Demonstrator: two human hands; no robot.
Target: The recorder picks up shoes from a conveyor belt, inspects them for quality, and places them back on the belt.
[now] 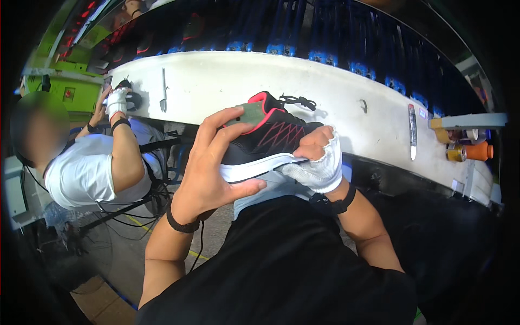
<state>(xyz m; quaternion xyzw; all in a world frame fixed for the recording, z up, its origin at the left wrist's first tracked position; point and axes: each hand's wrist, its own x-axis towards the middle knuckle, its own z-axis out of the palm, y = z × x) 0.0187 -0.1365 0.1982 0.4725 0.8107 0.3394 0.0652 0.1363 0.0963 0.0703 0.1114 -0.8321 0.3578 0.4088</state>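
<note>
A black sneaker (271, 135) with pink-red lining, pink crossed lines on its side and a white sole (254, 167) is held in front of me, just at the table's near edge. My left hand (203, 162), bare with a dark wristband, grips its heel end, fingers over the top and thumb under the sole. A grey-green patch (250, 117) shows at the heel by those fingers. My right hand (319, 162), in a white glove with bare fingertips, is closed on the toe end at the sole edge. Black laces (298, 101) stick out beyond the shoe.
The white table (211, 76) runs across, with blue rollers (325, 57) behind it. A knife-like tool (413, 132) and cans (456, 153) are on the right. A thin tool (163, 92) lies at left, near a co-worker (103, 168) handling a dark shoe (132, 101).
</note>
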